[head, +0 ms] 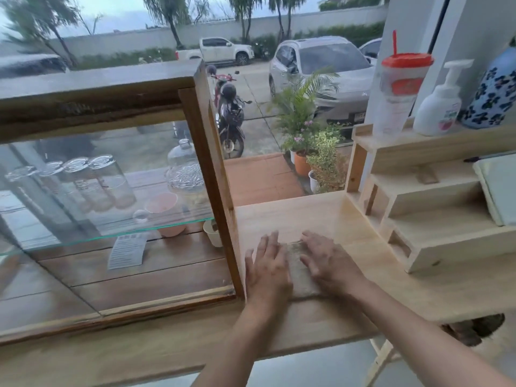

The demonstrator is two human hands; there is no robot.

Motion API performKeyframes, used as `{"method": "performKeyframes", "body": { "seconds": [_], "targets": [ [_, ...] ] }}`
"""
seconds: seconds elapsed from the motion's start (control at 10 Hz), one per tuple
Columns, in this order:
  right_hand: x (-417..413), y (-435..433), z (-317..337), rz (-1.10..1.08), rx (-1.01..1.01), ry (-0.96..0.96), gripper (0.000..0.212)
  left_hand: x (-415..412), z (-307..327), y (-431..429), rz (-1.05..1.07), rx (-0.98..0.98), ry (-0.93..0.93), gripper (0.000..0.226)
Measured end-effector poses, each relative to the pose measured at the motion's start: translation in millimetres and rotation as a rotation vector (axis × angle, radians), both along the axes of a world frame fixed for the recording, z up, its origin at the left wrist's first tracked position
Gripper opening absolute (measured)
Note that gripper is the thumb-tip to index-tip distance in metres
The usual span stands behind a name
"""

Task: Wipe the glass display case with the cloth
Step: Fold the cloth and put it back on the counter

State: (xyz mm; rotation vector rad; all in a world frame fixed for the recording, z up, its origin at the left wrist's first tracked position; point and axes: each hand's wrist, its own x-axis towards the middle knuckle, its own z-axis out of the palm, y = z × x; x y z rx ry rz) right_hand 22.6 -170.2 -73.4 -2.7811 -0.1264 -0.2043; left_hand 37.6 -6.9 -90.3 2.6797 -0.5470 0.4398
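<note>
The glass display case [212,169] with a dark wooden frame fills the left half of the view, standing on the light wooden counter [293,213]. A folded grey-beige cloth [300,270] lies flat on the counter just right of the case's near corner. My left hand [266,268] rests palm down on the cloth's left edge, fingers spread. On its right side lies my right hand [329,263], also flat with fingers apart. Neither hand grips the cloth. Most of the cloth is hidden under my hands.
Inside the case stand several upturned glasses [92,185], a glass dome [184,169], a pink bowl [164,210] and a paper card [127,251]. A stepped wooden shelf [418,208] at right carries a red-lidded cup [402,90], a pump bottle [438,107] and a tablet [499,191].
</note>
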Motion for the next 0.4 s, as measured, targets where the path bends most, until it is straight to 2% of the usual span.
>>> {"method": "performKeyframes", "body": {
  "seconds": [0.1,0.2,0.3,0.4],
  "targets": [
    [1,-7,-15,0.003,-0.109,0.127,0.071,7,1,1,0.076,0.119,0.264,0.052],
    [3,-10,-15,0.017,-0.138,0.136,0.076,6,3,-3,0.094,0.171,0.321,0.054],
    [8,-11,-13,0.032,-0.142,0.169,0.064,11,8,-5,0.082,0.101,0.384,0.052],
    [8,-16,-9,0.065,-0.090,0.179,0.070,-13,16,-1,-0.017,-0.050,0.219,0.058]
  ]
}}
